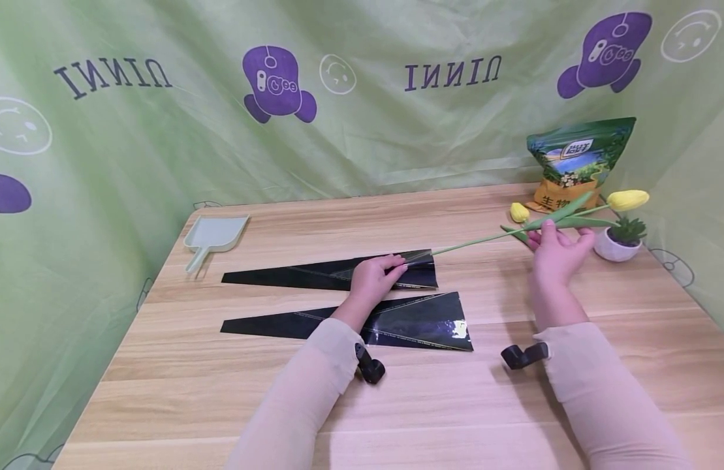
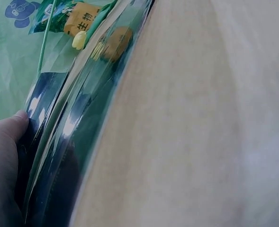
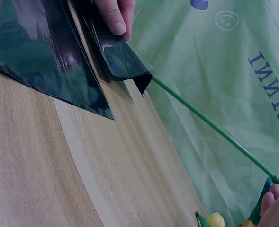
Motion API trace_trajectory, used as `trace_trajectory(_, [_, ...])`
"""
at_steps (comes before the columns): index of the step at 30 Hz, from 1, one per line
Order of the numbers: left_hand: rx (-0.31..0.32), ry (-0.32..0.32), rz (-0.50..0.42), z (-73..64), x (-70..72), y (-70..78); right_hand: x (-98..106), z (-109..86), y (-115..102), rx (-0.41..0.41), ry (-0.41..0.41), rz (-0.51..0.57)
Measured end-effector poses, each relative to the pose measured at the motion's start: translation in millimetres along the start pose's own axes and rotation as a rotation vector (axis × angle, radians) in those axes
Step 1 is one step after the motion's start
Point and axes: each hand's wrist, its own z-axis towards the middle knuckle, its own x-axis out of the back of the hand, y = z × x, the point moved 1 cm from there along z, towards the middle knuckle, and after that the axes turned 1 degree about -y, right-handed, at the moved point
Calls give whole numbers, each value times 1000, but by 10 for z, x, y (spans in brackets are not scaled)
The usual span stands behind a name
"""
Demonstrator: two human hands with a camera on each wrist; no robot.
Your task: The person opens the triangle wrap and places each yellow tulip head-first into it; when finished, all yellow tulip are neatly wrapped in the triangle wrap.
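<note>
My right hand [image 1: 557, 254] holds an artificial yellow tulip [image 1: 629, 200] by its green leaves and upper stem, over the right of the table. The thin stem slants down to the left, its lower end inside the wide mouth of a black tapered flower sleeve [image 1: 279, 277]. At that mouth my left hand [image 1: 372, 277] pinches the sleeve; the thumb shows on its edge in the left wrist view. Closer to me, a second black sleeve [image 1: 423, 321] lies flat under the left forearm. Another yellow tulip [image 1: 519, 212] lies behind the right hand, partly hidden.
A green and orange pouch [image 1: 579, 163] stands at the back right, and a small succulent in a white pot [image 1: 617, 248] is beside the right hand. At the back left lies a pale dustpan [image 1: 216, 234]. A green curtain [image 1: 373, 150] surrounds the wooden table [image 1: 179, 385].
</note>
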Motion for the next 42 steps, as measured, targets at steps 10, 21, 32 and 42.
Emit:
trace_trajectory(10, [11,-8,0,-1,0,0,-3,-65,132,-3,-52,-32])
trace_trajectory(21, [-11,1,2,4,-31,-12,-29,-266,415,-7,-148,-94])
trace_trajectory(32, [-8,-11,-13,-4,-33,-11,-68,-476,645,-38,-220,-215])
trace_trajectory(42, [4,-21,-27,-13,-35,-1,-146,-593,793,-52,-243,-265])
